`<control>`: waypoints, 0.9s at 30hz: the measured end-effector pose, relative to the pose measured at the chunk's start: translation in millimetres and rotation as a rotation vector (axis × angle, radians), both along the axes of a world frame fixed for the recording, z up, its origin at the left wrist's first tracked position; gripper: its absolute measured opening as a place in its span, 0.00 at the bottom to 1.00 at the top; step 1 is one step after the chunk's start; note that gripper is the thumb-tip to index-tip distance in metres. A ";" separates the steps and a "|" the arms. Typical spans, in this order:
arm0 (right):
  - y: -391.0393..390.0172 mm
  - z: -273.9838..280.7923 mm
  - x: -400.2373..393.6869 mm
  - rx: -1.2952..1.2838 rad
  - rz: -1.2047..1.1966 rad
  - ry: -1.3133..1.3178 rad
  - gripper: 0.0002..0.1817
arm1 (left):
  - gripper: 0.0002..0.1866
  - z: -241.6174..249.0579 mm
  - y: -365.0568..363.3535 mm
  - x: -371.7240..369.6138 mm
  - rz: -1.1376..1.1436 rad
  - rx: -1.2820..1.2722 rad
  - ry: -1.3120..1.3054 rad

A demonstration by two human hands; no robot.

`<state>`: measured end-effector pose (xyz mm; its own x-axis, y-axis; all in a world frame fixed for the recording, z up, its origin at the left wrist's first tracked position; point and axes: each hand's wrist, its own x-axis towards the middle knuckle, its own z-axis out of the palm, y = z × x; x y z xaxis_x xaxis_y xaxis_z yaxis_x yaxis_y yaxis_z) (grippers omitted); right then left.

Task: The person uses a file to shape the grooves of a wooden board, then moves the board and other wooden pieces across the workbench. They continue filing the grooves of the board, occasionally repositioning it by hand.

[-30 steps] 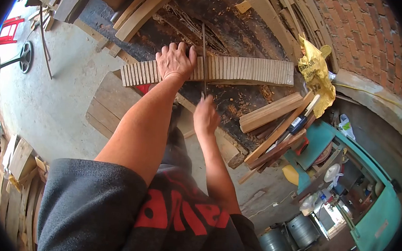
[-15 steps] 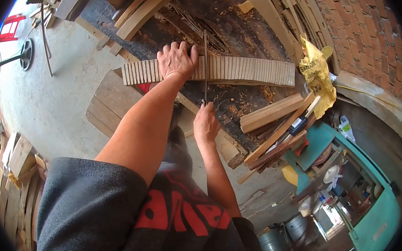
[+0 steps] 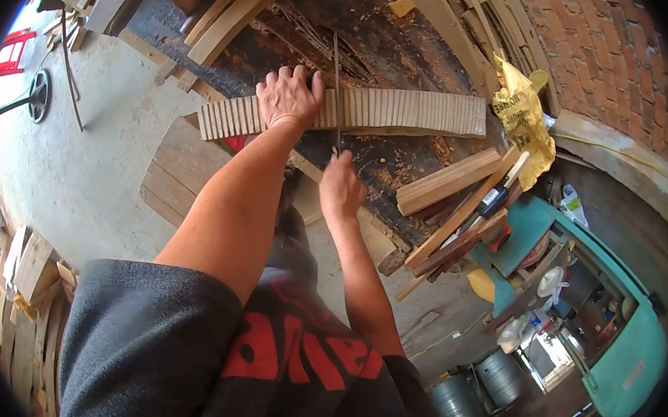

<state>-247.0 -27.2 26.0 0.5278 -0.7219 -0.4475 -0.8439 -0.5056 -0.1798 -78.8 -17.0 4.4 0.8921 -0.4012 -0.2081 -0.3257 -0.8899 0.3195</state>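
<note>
A curved wooden piece (image 3: 412,113) with many narrow grooves across it lies on the dark workbench (image 3: 385,161). My left hand (image 3: 288,99) presses on its left part, the fingers wrapped over the far edge. My right hand (image 3: 342,186) is closed around the near end of a long thin metal tool (image 3: 338,91), like a file or narrow blade. The tool lies across the grooved piece just right of my left hand, pointing away from me. The handle is mostly hidden in my fist.
Wooden sticks (image 3: 450,182) lie on the right of the bench, near a crumpled yellow bag (image 3: 523,117). Curved timbers (image 3: 247,15) rest at the back. A teal cabinet-like frame (image 3: 626,369) stands at lower right, a brick wall (image 3: 596,64) behind.
My right hand has moved away from me, pushing the tool farther across the grooved piece. My left hand still holds the piece in the same place.
</note>
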 end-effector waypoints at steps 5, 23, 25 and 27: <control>-0.4 -4.9 5.3 -0.050 0.035 -0.046 0.12 | 0.21 -1.9 -0.7 0.3 -0.008 0.015 0.011; 8.9 -9.9 -24.5 -0.014 0.021 -0.049 0.12 | 0.22 -3.4 2.2 -0.3 -0.010 0.009 0.004; -9.6 -11.0 7.2 0.012 0.006 -0.081 0.12 | 0.22 -2.4 -0.2 -0.7 -0.006 -0.010 -0.012; -13.4 -14.4 18.4 -0.025 0.019 -0.103 0.11 | 0.22 -1.4 -0.4 -1.3 -0.006 0.005 -0.008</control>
<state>-228.6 -40.6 11.5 0.5840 -0.7216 -0.3719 -0.8117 -0.5268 -0.2524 -80.2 -17.3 3.0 0.8915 -0.4052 -0.2028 -0.3334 -0.8897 0.3120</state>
